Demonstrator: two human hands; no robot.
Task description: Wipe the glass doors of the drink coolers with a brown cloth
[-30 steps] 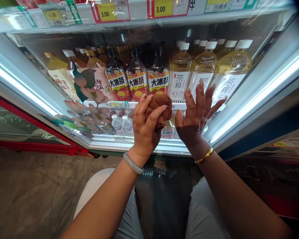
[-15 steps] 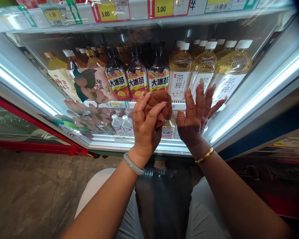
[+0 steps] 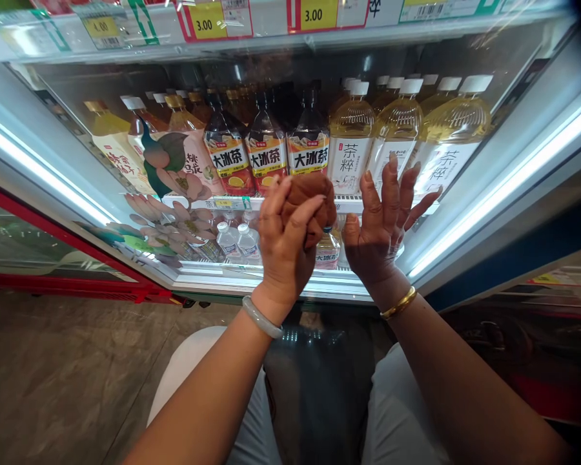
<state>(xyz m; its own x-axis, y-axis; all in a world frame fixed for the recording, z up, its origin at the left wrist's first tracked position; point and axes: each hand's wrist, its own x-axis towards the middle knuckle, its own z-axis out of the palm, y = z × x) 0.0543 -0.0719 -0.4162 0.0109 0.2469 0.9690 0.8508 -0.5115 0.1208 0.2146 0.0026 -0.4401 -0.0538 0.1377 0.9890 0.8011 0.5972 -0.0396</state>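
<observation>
Brown cloth (image 3: 307, 194) is gripped in the left hand (image 3: 285, 239); the right hand (image 3: 381, 223) is spread wide, nothing held.
The cloth is positioned before the bottle shelf (image 3: 254, 205); work is judged under way, with finished and remaining portions indistinguishable. Two price tags (image 3: 314, 15) above are read as 3.00; dark-capped bottles (image 3: 267, 152) are labelled 大冰茶, clear white-capped bottles (image 3: 350, 129) at right 茶粹.
</observation>
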